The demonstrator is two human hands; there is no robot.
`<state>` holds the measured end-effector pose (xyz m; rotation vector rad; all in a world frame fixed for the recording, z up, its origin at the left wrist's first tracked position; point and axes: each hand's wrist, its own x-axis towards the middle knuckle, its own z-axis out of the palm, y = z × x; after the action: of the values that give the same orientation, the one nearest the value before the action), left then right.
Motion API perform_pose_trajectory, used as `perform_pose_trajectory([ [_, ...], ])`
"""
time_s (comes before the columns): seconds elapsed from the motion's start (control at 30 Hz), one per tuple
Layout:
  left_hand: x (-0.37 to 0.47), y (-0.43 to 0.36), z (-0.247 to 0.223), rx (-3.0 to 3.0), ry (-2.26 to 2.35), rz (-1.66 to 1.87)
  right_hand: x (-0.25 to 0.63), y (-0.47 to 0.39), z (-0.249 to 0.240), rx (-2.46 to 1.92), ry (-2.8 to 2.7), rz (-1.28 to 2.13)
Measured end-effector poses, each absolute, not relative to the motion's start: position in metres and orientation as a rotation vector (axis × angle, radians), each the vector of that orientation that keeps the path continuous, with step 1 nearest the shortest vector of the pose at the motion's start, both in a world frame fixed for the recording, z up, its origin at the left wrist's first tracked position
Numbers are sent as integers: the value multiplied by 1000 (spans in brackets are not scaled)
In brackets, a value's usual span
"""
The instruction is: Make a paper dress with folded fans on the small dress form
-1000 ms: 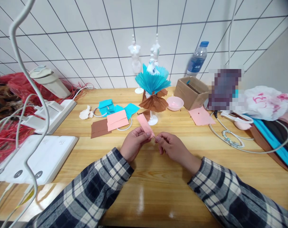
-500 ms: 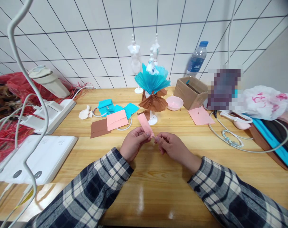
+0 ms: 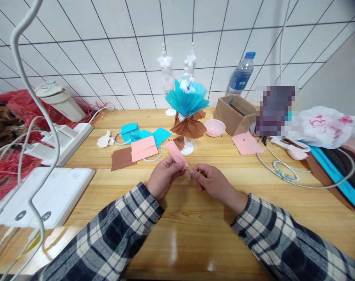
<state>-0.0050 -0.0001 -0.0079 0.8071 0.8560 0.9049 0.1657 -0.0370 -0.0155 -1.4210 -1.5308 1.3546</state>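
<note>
Between finger and thumb, my left hand (image 3: 163,177) pinches a narrow strip of pink crepe paper (image 3: 174,151). The strip's near end is ragged, with small notches. My right hand (image 3: 211,180) is closed just beside that end, its fingertips pinching a thin dark pointed thing that touches the ragged edge; it is too small to name for sure. Behind the strip stands a small white mannequin (image 3: 185,80) wearing a pleated turquoise paper layer (image 3: 187,100) over a brown paper skirt (image 3: 187,129). A folded brown paper fan (image 3: 177,142) lies by its base.
Left of my hands lie pink paper (image 3: 144,149), brown paper (image 3: 121,159) and turquoise pieces (image 3: 130,132). A pink bowl (image 3: 215,128), cardboard box (image 3: 234,117) and water bottle (image 3: 242,74) stand at the back. A white cable (image 3: 53,121) hangs across the left side.
The pink strip has tilted, its far end swinging left. My right fingertips have shifted slightly left, nearer the ragged end.
</note>
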Motion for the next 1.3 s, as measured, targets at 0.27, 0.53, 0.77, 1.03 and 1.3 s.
perform_pose_trajectory([
  [0.27, -6, 1, -10, 784, 878, 912, 163, -42, -19, -1483, -1645, 1164],
  [0.53, -5, -1, -8, 768, 891, 935, 162, -43, -18, -1497, -1689, 1138],
  [0.77, -6, -1, -10, 794, 856, 924, 162, -43, -18, -1468, -1659, 1137],
  [1.03, -6, -1, -10, 840, 844, 893, 161, -42, -18, -1434, -1581, 1180],
  [1.3, -5, 0, -12, 795, 900, 937, 162, -43, -20, -1425, -1576, 1176],
])
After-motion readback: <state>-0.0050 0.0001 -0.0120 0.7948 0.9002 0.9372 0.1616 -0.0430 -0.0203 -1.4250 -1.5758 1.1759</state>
